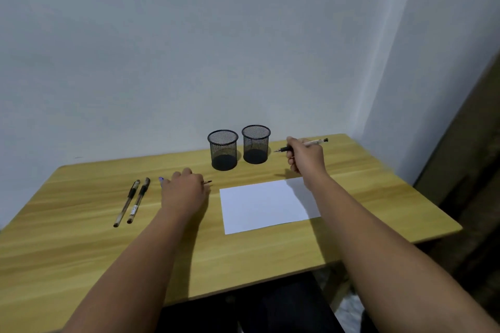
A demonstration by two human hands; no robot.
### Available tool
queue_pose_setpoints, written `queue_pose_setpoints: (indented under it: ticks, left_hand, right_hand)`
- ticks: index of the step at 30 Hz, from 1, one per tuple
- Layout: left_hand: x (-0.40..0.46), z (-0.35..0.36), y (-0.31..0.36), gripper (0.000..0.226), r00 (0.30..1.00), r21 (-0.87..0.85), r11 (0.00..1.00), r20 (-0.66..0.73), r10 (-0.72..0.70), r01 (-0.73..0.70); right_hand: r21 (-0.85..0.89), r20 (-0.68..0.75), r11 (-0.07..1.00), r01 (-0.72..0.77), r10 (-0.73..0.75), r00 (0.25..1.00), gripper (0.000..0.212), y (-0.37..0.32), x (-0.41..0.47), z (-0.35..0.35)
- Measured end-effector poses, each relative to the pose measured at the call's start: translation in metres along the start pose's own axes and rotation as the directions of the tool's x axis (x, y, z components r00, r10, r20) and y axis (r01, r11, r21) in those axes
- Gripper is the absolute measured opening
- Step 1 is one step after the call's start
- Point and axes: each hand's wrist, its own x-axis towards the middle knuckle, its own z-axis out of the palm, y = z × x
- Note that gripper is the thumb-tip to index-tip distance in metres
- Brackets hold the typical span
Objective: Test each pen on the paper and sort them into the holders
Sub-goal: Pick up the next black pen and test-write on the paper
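Matt wood-grain table (pixel 81 246), smooth white paper (pixel 262 205), black wire-mesh holders (pixel 223 154).

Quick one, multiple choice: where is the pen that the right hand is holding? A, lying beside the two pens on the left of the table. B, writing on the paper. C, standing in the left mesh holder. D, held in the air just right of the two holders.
D: the right hand grips the pen in the air beside the holders, beyond the blank paper.

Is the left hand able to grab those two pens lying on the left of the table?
Probably yes. The two pens lie in the open just beside the left hand, nothing between. But that hand already seems to cover another pen, so it may be busy.
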Motion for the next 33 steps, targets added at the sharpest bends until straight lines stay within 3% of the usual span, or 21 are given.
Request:
queue_pose_setpoints:
  ticks: [4,7,10,14,22,27,33]
  left_hand:
    - [0.001,0.012,0.003,0.041,1.000,0.048,0.999,-0.020,-0.003,0.004]
    - [-0.005,0.018,0.013,0.045,0.978,-0.087,0.983,-0.141,0.151,-0.164]
    - [-0.009,0.021,0.022,0.046,0.951,-0.273,0.912,-0.128,0.282,-0.307]
    - [-0.015,0.023,0.016,0.044,0.930,-0.257,0.894,-0.091,0.356,-0.367]
    - [-0.025,0.035,0.009,0.052,0.924,-0.270,0.885,-0.150,0.351,-0.380]
    - [-0.020,0.040,0.000,0.069,0.923,-0.329,0.868,-0.037,0.383,-0.373]
    - [-0.023,0.047,-0.001,0.073,0.927,-0.329,0.870,-0.050,0.372,-0.367]
  right_hand:
    - [0.005,0.048,1.000,-0.017,0.017,0.999,0.016,0.022,-0.001,0.000]
    - [-0.012,0.090,1.000,-0.002,0.003,0.996,0.020,0.033,-0.005,0.010]
    - [0.003,0.147,0.998,0.057,-0.057,0.987,0.032,0.045,-0.011,0.029]
    - [-0.033,0.245,0.994,0.108,-0.097,0.965,0.031,0.054,-0.017,0.057]
    - [-0.052,0.349,0.996,0.078,-0.055,0.936,0.044,0.091,-0.016,0.087]
    - [-0.147,0.342,0.976,0.159,-0.100,0.934,0.047,0.096,-0.015,0.086]
    - [-0.168,0.308,0.969,0.184,-0.126,0.943,0.044,0.105,-0.013,0.086]
